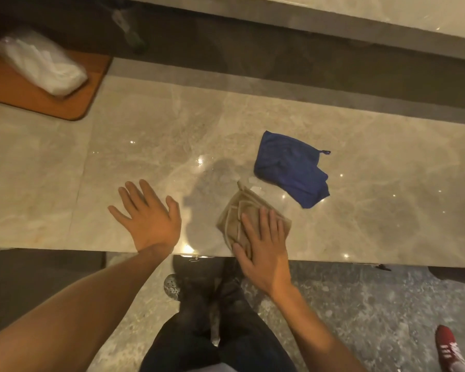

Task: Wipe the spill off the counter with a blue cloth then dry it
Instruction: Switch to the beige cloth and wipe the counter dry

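Observation:
A crumpled blue cloth point(293, 169) lies loose on the beige marble counter point(118, 162), right of centre, with no hand on it. Just in front of it is a folded tan cloth point(242, 210), and my right hand point(263, 242) presses flat on its near part at the counter's front edge. A few wet patches point(250, 181) glisten between the two cloths. My left hand point(148, 213) rests flat on the bare counter to the left, fingers spread, holding nothing.
A wooden tray point(38, 100) with a white plastic-wrapped bundle point(40, 63) sits at the back left. A dark gap and a raised ledge point(360, 12) run behind the counter. Another person's red shoe point(448, 347) shows on the floor at the lower right.

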